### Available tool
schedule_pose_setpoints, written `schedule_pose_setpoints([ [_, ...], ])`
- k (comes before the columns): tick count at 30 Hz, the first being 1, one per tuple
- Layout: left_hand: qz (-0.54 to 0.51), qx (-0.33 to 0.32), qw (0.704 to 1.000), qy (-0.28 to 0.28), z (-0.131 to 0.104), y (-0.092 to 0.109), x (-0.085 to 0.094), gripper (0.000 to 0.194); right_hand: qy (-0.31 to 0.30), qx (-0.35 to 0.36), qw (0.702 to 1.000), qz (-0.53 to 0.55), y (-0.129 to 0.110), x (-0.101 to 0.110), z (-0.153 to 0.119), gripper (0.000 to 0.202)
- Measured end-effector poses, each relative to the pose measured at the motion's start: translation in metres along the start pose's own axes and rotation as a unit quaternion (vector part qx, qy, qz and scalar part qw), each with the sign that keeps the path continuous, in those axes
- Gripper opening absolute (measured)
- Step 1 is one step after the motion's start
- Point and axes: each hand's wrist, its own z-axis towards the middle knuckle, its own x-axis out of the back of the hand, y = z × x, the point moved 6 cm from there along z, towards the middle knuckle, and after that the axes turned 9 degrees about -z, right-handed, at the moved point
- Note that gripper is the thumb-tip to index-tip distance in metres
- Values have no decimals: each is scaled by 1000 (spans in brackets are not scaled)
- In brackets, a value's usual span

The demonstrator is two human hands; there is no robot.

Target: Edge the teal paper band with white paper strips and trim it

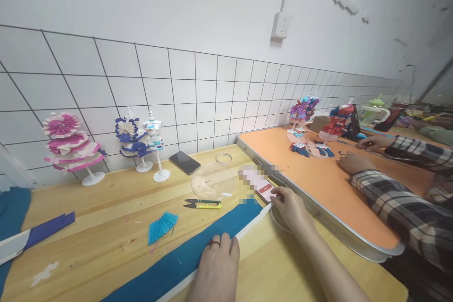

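A long blue strip point(177, 259) of paper or cloth lies diagonally over the wooden table, with narrow white tape point(247, 229) running along its near edge. My left hand point(217, 266) rests on the strip and its taped edge, fingers laid flat, a ring on one finger. At the strip's far right end, my right hand point(288, 205) pinches the white tape between thumb and fingers. A round rim point(280, 222), perhaps a tape roll, shows partly under that hand. Beyond the strip are yellow-handled thread snips point(203, 204) and a pleated light-blue piece point(163, 226).
Small dress forms point(72, 144) in ruffled outfits stand along the wall. A clear round plate point(213, 181), a dark phone point(184, 162) and a lit phone point(265, 190) lie behind the strip. On the right, a co-worker's hands point(356, 163) are over an orange folding table point(332, 188).
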Motion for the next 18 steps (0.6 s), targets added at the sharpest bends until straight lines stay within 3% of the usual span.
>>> schedule_pose_setpoints([
  [11, 31, -19, 998, 59, -2, -2, -6, 46, 98, -69, 993, -5, 38, 22, 7, 26],
  [15, 24, -25, 998, 55, -4, -1, -3, 45, 107, -68, 991, -41, 32, 33, 1, 29],
  [18, 20, -24, 999, 43, -6, 0, 1, 44, 99, -38, 992, -68, 13, 39, -6, 32],
])
